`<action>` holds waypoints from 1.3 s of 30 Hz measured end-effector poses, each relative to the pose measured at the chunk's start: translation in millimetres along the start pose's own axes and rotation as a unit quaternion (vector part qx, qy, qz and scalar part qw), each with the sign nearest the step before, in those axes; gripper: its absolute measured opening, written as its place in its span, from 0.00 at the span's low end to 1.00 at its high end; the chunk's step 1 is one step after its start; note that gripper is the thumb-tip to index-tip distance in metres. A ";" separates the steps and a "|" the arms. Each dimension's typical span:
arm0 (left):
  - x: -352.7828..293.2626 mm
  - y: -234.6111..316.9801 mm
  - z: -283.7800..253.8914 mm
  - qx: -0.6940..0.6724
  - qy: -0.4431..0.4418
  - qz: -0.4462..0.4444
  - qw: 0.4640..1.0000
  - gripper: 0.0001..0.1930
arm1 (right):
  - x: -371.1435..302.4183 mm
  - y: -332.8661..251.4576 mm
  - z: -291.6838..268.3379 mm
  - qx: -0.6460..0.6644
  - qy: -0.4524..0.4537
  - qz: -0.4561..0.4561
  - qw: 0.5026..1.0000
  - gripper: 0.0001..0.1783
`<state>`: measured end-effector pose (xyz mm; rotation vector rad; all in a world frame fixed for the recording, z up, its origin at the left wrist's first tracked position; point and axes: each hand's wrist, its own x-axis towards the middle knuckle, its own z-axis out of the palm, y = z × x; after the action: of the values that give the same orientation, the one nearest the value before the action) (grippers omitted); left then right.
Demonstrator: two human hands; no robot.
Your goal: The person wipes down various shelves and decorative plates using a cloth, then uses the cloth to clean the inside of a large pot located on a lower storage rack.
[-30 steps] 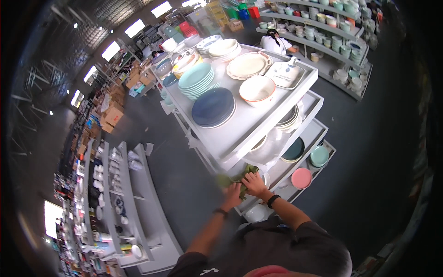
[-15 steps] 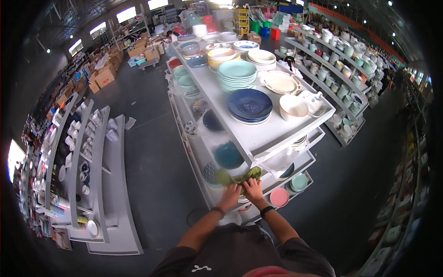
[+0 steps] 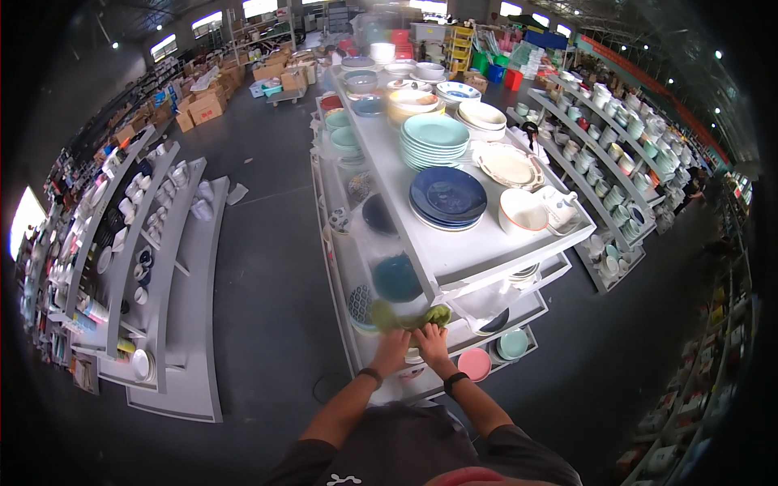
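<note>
Both my hands are together at the near corner of a grey tiered display shelf, below its top board. My left hand is closed on a crumpled green cloth, its left end blurred. My right hand grips the same cloth close beside it, knuckles up. Under the hands, partly hidden, is some pale dishware. Close by on the lower tier lie a teal plate and a patterned blue-and-white plate. To the right of my hands are a pink plate and mint plates.
The top board holds stacked navy plates, mint plates, a scalloped cream plate and a white bowl near its edge. Other dish shelves stand left and right. Cardboard boxes are piled at the back left.
The view has shifted slightly, so the shelves sit differently in the picture. My hands have drawn closer together, still gripping the green cloth at the same shelf corner.
</note>
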<state>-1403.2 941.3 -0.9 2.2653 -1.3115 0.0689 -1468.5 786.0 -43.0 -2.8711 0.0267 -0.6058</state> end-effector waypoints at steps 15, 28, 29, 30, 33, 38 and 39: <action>-2.3 1.2 21.7 0.117 -0.139 -0.108 0.977 0.29 | 0.6 3.9 2.9 -0.022 0.008 -0.071 0.997 0.21; -0.4 -8.2 15.1 0.125 -0.095 0.005 0.988 0.21 | 0.6 1.5 6.1 0.029 -0.019 0.008 0.999 0.19; -1.6 -14.7 15.2 0.140 -0.079 0.012 0.987 0.21 | 5.3 -5.3 4.7 0.019 -0.037 0.024 0.999 0.18; -2.2 -18.7 16.7 0.137 -0.093 0.026 0.986 0.21 | 5.7 -7.2 7.3 0.022 -0.006 0.032 0.999 0.17; 0.5 -23.5 26.1 0.152 -0.048 0.053 0.986 0.17 | 4.8 -0.9 12.7 -0.020 0.022 0.040 0.999 0.16; 0.0 -25.3 31.3 0.178 -0.062 0.064 0.980 0.11 | 5.1 -9.4 10.0 0.012 0.033 0.084 0.996 0.21; -1.1 -25.5 29.3 0.199 -0.048 0.064 0.977 0.11 | 8.1 -14.2 1.5 0.012 0.039 0.083 0.996 0.21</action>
<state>-1388.9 939.0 -37.0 2.5338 -1.6133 0.2940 -1460.8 799.7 -38.1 -2.7850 0.2668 -0.6783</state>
